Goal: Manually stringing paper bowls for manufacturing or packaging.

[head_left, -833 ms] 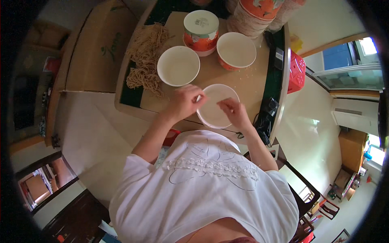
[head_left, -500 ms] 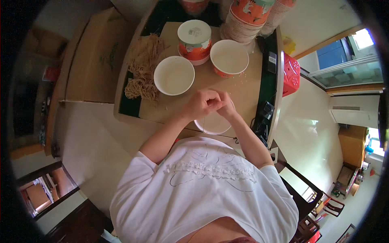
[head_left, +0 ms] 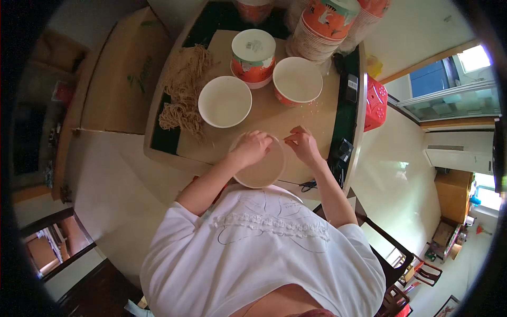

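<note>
A pale paper bowl (head_left: pixel 260 173) stands at the near table edge, against my shirt. My left hand (head_left: pixel 253 147) is closed over the bowl's far left part; what its curled fingers hold, if anything, is hidden. To the right of the rim my right hand (head_left: pixel 302 145) makes a pinch, its fingertips pointing at the bowl; anything in them is too small to name. Two more open white bowls, one at the left (head_left: pixel 225 103) and one at the right (head_left: pixel 298 80), stand farther back. Between and behind them is an upside-down orange patterned bowl (head_left: pixel 253 61) on another bowl.
A tangle of brown string (head_left: pixel 184 87) lies at the table's left. Tall stacks of orange paper bowls (head_left: pixel 320 34) rise at the far right. Black devices and cables (head_left: pixel 344 150) line the right edge, beside a red plastic stool (head_left: pixel 375 103). A cardboard box (head_left: pixel 119 79) stands left.
My hands were together above the near bowl and have parted, the left moving left, the right slightly right. The near bowl has shifted left and closer to me.
</note>
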